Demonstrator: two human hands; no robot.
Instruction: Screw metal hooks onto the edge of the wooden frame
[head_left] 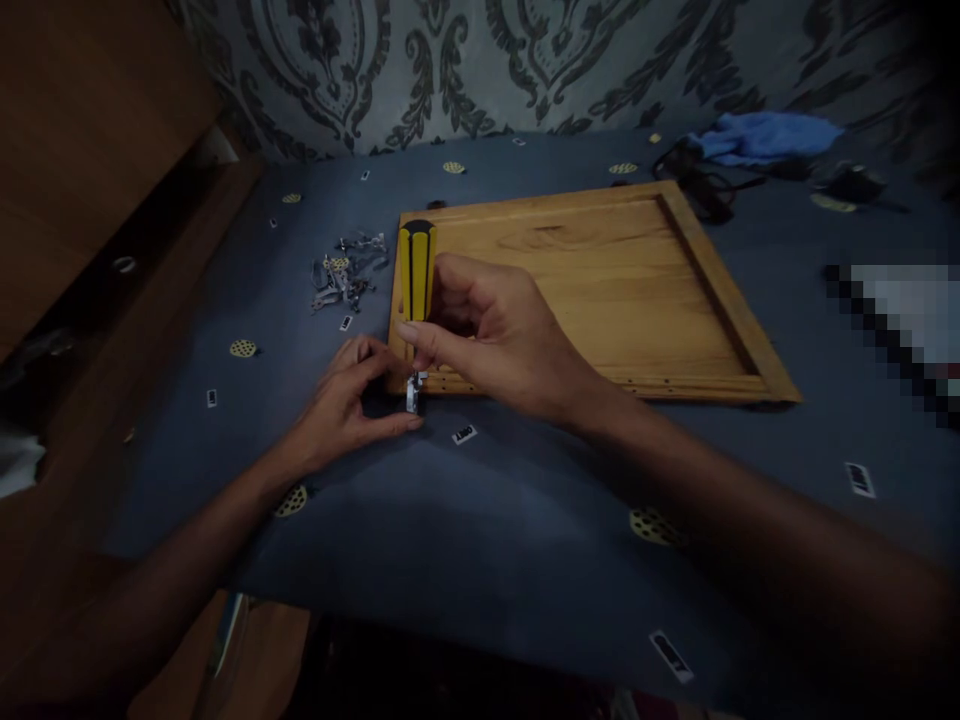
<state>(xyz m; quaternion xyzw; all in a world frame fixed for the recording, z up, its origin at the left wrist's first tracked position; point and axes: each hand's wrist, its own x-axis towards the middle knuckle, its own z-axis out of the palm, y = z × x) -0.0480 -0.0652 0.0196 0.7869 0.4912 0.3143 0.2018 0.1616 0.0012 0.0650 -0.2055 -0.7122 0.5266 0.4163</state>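
My right hand (502, 335) is closed around the lower part of a screwdriver (418, 262) with a yellow and black handle, which stands upright. Its tip points down at a small silver metal hinge (412, 393) on the near left corner of a framed wooden panel (720, 280). On the left side of that corner, my left hand (352, 390) has its thumb and fingers about the hinge, steadying it. The exact contact of the fingertips is partly hidden. Small dark holes run along the panel's near edge.
Several loose metal hinge parts (345, 280) lie in a pile left of the panel. A blue cloth (769, 138) and dark objects (697, 180) lie at the back right. Wooden furniture (82, 130) borders the left. A blue patterned cover (510, 540) lies underneath.
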